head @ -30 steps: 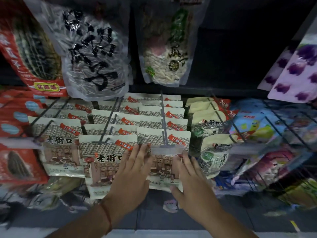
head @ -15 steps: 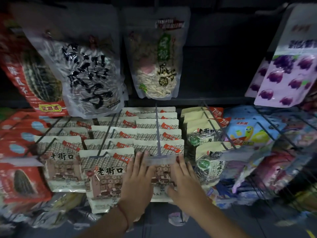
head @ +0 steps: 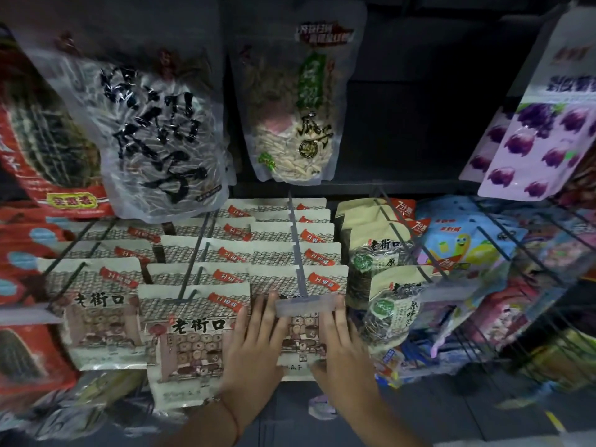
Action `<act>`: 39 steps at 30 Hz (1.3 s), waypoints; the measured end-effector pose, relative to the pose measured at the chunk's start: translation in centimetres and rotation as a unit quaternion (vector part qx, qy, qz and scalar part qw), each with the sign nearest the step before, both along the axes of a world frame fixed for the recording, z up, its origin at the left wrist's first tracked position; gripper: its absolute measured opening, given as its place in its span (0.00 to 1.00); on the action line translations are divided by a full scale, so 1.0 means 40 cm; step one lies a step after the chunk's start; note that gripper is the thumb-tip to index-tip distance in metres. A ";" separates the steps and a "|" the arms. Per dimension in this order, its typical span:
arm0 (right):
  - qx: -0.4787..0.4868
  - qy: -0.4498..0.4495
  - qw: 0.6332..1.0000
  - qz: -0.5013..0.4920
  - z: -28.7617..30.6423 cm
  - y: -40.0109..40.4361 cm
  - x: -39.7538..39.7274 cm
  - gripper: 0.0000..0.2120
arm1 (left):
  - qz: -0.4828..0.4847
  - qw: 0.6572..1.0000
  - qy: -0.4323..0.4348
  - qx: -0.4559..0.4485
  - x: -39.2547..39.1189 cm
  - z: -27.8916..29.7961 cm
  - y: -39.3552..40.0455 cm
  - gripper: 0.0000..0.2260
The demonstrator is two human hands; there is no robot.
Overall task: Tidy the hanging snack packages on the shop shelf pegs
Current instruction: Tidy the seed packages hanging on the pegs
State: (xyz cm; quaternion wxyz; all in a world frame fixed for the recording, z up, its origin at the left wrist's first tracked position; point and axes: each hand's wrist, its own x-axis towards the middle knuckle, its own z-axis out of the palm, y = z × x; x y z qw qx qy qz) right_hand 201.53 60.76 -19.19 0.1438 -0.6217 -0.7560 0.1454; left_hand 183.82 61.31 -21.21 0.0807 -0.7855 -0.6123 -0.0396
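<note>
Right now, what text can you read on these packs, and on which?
"老街口": beige pack beside the left hand.
"老街口": beige pack further left.
"瓜子": clear seed bag hanging above.
"7分熟": red tag on the green-label packs.
Red corner banners, shelf price strip: too blurred.

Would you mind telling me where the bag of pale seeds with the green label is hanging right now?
In the head view, the pale seed bag hangs top centre, right of the big clear bag of striped seeds, above the rows of beige packets.
</note>
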 end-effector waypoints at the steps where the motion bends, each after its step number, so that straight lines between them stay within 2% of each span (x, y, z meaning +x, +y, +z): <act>1: -0.015 -0.015 1.000 -0.008 -0.002 0.000 -0.002 0.60 | 0.004 1.000 0.006 -0.008 -0.003 -0.006 0.002 0.57; 3: -0.030 -0.063 0.997 -0.027 -0.008 0.010 -0.009 0.64 | 0.013 0.999 0.023 -0.021 -0.010 -0.013 0.012 0.57; 6: -0.020 -0.097 0.994 -0.041 -0.022 0.028 -0.012 0.61 | 0.014 0.999 0.022 -0.032 -0.013 -0.020 0.022 0.54; 10: -0.031 -0.077 0.996 -0.029 -0.031 0.032 -0.001 0.59 | 0.005 1.000 0.009 -0.024 -0.013 -0.021 0.024 0.50; 13: -0.005 -0.084 0.996 0.010 -0.009 0.035 -0.001 0.52 | -0.008 1.000 -0.010 -0.020 -0.013 -0.002 0.013 0.48; 18: -0.019 -0.035 0.998 0.040 0.051 0.010 0.019 0.43 | -0.052 0.996 -0.070 -0.017 -0.022 0.033 -0.034 0.40; 21: -0.018 -0.067 0.997 0.039 0.072 -0.026 0.028 0.38 | -0.083 0.992 -0.089 -0.034 -0.043 0.037 -0.083 0.36; 26: -0.037 -0.054 0.998 0.025 0.075 -0.098 0.012 0.40 | -0.070 0.988 -0.120 -0.066 -0.078 0.032 -0.155 0.31; 29: -0.045 -0.063 0.997 0.017 0.068 -0.135 0.000 0.37 | -0.053 0.987 -0.124 -0.085 -0.096 0.026 -0.180 0.30; 34: -0.069 -0.052 0.996 -0.018 0.066 -0.177 -0.005 0.35 | -0.098 0.977 -0.161 -0.097 -0.102 0.018 -0.175 0.30; 39: -0.066 -0.013 0.995 -0.070 0.064 -0.200 0.041 0.33 | -0.133 0.974 -0.132 -0.131 -0.059 0.046 -0.159 0.29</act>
